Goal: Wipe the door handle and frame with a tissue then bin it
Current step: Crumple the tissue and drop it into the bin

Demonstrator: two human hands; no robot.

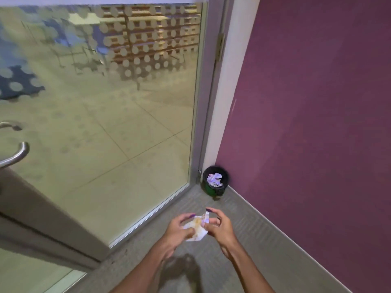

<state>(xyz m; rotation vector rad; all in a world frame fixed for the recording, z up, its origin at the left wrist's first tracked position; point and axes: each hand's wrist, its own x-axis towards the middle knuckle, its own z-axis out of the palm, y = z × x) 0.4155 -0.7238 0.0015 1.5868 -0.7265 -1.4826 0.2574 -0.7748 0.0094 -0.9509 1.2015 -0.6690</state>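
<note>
Head view, looking down at the foot of a glazed doorway. Both hands are holding a crumpled white paper tissue [195, 228], stained yellowish-brown at its middle, above the grey carpet [264, 250]. The left hand [179, 230] is gripping the tissue's near-left side with curled fingers; the right hand [219, 226] is pinching its upper right edge between thumb and forefinger, the other fingers bent loosely. The curved brushed-metal door handle [18, 154] is lying well apart at the left edge, on the frosted-dot glass door [95, 113], whose grey metal frame [206, 102] is running down to the corner. There, a small round black waste bin [215, 180], already holding crumpled paper, is standing against the purple wall [306, 102]. Judging by the soiling, wiping is probably finished and the tissue is being bunched for disposal. The next move calls for stepping toward the corner and releasing the wad directly over the bin's narrow mouth.
</note>
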